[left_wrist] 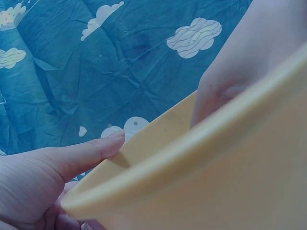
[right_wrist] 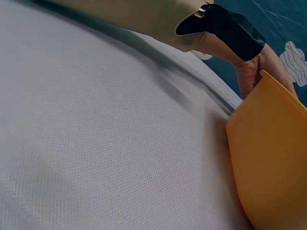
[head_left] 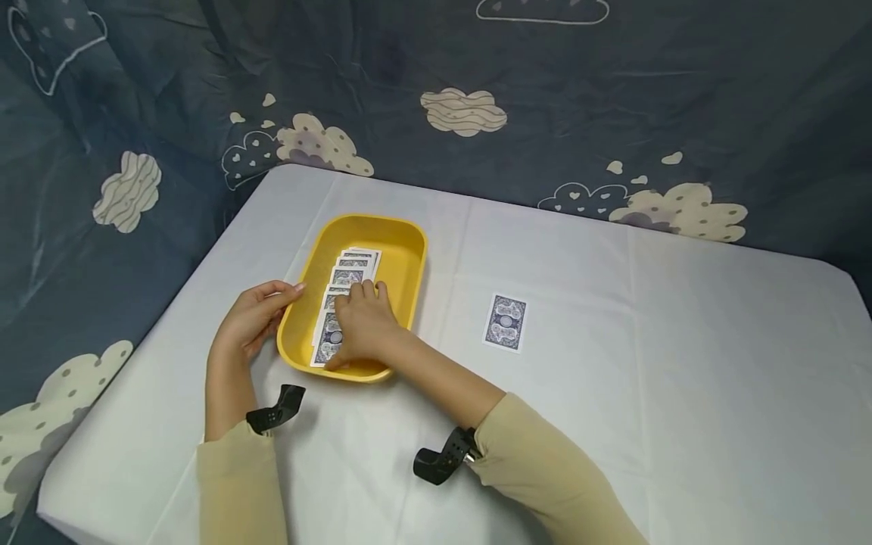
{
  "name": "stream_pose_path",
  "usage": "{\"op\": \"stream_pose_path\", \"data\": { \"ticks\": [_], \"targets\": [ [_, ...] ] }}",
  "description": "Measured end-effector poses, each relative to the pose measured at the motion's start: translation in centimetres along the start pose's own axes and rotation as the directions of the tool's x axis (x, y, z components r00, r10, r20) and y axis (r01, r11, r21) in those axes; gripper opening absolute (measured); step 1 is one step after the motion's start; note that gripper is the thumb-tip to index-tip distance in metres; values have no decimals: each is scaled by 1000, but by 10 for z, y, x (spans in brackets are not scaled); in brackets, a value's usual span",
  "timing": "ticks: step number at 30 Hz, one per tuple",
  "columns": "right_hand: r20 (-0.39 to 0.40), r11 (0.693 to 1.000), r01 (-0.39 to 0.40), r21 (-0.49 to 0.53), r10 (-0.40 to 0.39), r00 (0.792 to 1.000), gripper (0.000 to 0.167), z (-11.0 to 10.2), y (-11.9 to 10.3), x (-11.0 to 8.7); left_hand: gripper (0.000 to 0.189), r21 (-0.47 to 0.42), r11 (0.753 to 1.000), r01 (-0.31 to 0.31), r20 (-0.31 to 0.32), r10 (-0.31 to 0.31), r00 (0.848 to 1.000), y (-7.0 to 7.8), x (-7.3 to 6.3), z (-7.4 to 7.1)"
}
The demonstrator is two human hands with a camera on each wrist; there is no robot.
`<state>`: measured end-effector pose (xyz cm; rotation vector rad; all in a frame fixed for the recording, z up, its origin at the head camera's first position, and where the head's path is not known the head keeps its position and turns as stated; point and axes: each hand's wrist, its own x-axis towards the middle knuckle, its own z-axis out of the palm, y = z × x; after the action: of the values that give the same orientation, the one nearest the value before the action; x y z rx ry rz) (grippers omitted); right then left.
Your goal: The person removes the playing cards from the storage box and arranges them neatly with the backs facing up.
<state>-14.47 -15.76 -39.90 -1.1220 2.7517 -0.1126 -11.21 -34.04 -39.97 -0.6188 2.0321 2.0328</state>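
Observation:
A yellow plastic tray (head_left: pixel 420 280) stands on the white cloth, left of centre in the head view. My left hand (head_left: pixel 255 314) grips its left rim, the thumb (left_wrist: pixel 103 146) over the edge and the fingers outside. Inside the tray lie several playing cards (head_left: pixel 349 276), blue-patterned backs up, overlapping in a row. My right hand (head_left: pixel 368 325) reaches down over the near cards, thumb toward the tray's near end and fingers toward the far end. The palm side is hidden, so whether it pinches a card does not show. One playing card (head_left: pixel 506 323) lies face down right of the tray.
The white-covered table (head_left: pixel 736 363) runs on to the right beyond the single card. A dark blue cloth with pale clouds (head_left: pixel 463 112) hangs behind and to the left. Black wrist mounts (head_left: pixel 441 456) sit on both forearms near the tray's front.

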Motion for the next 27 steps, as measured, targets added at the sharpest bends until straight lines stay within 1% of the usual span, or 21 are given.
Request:
{"op": "stream_pose_path", "data": {
  "ticks": [5,10,13,16,20,22,24,27],
  "targets": [
    [-24,1000,14,4,-14,1000,83,1,5,-4,25,9,1000,11,8,-11,1000,1,2,6],
    [-40,999,48,-6,-48,998,89,-1,6,-5,23,20,1000,18,19,-19,1000,2,1,6],
    [-75,998,63,1,-63,995,90,-10,9,-8,22,24,999,21,16,-22,1000,2,-1,4],
    [-118,997,61,41,-56,991,90,-29,18,-17,23,25,999,26,8,-26,1000,3,-3,3],
    [-164,994,35,105,-17,986,94,-59,43,-38,25,25,999,32,-1,-32,999,3,-4,3],
    [-195,994,10,106,11,981,96,-70,60,-51,25,24,999,35,-2,-35,999,3,-5,4],
    [-218,995,-31,96,51,975,96,-77,81,-65,25,18,999,38,0,-38,999,3,-5,4],
    [-245,992,-104,74,119,962,94,-77,116,-91,26,18,999,40,6,-40,999,3,-6,5]
  ]
}}
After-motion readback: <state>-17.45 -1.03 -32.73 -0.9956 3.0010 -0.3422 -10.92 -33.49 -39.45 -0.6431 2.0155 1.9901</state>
